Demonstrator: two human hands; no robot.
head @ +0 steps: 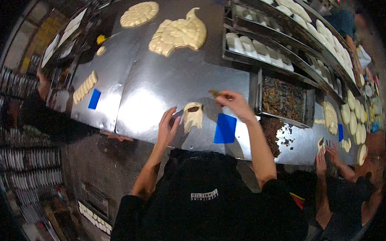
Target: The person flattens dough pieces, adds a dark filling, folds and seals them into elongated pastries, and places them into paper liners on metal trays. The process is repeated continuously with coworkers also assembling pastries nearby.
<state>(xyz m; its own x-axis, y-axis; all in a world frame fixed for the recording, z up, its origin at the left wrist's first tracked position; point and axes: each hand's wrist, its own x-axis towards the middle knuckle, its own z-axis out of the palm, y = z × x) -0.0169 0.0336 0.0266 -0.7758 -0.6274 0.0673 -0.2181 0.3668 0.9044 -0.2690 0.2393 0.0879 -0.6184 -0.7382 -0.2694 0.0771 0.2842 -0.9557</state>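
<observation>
A flattened piece of pale dough (189, 119) lies on the metal worktable (155, 86) before me, with a dark brown strip of filling (194, 109) on its upper part. Just left of it, my left hand (168, 124) hovers with fingers apart and nothing in them. My right hand (233, 102) is above and to the right of the dough, pinching a small brownish piece (215, 93) that is blurred; I cannot tell what it is. Below this hand, a blue flat dough scraper (225, 128) rests on the table.
Right of me stands a metal tray (260, 91) of brown filling, with dark crumbs (271, 133) beside it. Stacked trays (257, 60) hold pale dough pieces. Large dough masses (180, 36) lie farther back. A co-worker's hands (321, 160) work at right; another person's arm (43, 83) is at left.
</observation>
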